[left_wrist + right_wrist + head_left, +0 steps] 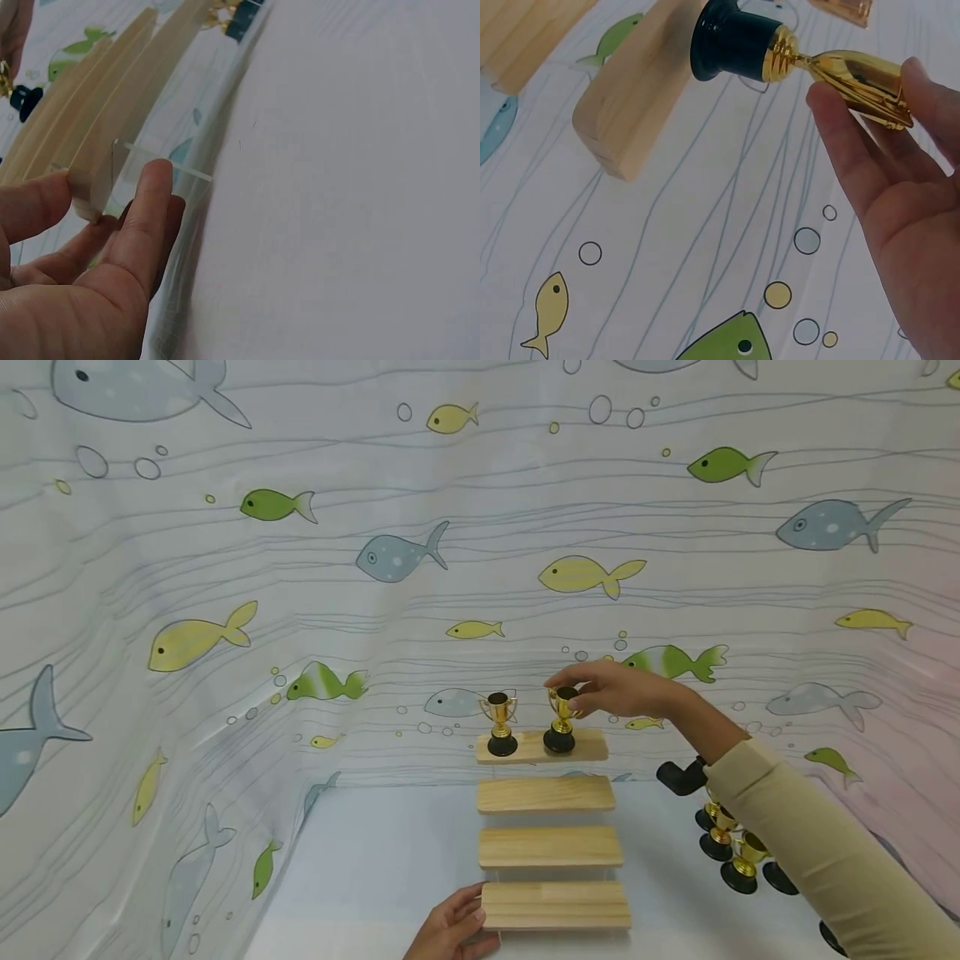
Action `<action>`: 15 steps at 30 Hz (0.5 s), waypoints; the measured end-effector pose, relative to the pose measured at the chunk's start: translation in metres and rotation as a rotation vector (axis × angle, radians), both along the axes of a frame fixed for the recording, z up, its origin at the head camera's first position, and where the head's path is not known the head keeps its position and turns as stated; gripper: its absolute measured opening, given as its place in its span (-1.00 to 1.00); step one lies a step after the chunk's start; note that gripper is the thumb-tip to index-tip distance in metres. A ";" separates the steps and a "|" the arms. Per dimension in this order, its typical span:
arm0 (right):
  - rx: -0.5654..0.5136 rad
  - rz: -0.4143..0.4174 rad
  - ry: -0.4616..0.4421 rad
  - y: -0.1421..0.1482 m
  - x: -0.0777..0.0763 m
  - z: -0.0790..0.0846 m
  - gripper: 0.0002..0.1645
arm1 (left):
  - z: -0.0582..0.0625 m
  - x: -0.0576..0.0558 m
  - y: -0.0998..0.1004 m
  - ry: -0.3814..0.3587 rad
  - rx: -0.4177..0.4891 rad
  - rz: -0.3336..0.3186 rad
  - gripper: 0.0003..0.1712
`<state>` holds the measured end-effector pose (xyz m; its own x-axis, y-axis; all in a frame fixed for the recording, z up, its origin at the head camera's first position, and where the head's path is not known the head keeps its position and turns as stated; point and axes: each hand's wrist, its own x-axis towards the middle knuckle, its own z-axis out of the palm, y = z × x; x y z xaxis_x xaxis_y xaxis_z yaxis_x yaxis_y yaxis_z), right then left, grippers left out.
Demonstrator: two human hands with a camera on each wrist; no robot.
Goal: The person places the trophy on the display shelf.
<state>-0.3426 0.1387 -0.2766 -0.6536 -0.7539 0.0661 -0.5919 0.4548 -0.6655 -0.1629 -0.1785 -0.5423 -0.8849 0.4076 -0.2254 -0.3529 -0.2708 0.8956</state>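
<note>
This looks like a small booth or screened-off corner; what building it belongs to cannot be told. Pale sheeting (495,539) printed with yellow, green and grey-blue fish (576,574) lines the back and both sides, bending and creasing at the corners. It meets a plain white worktop (375,860), where a tiered wooden shelf (551,847) stands.
</note>
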 end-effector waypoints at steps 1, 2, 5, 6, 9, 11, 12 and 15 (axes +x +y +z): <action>-0.006 0.001 -0.011 -0.001 -0.001 0.000 -0.56 | -0.001 0.000 0.000 0.000 0.001 -0.003 -0.30; -0.014 0.008 -0.021 -0.002 -0.002 -0.001 -0.56 | -0.001 0.001 0.000 0.000 0.003 -0.005 -0.30; -0.026 0.014 -0.037 -0.005 -0.003 -0.002 -0.56 | -0.002 0.001 0.000 0.006 0.008 -0.014 -0.30; -0.027 0.011 -0.039 -0.006 -0.004 -0.003 -0.56 | -0.001 0.001 0.000 0.009 0.009 -0.016 -0.29; -0.024 -0.005 -0.047 -0.011 -0.006 -0.003 -0.56 | 0.000 0.001 0.000 0.016 0.013 -0.018 -0.28; -0.018 -0.016 -0.058 -0.014 -0.008 -0.002 -0.56 | 0.001 0.001 0.001 0.017 0.012 -0.016 -0.28; -0.015 -0.017 -0.063 -0.016 -0.008 -0.002 -0.56 | 0.001 0.001 0.001 0.015 0.010 -0.014 -0.28; -0.015 -0.003 -0.074 -0.021 -0.010 -0.001 -0.56 | 0.001 0.001 0.001 0.014 0.006 -0.009 -0.27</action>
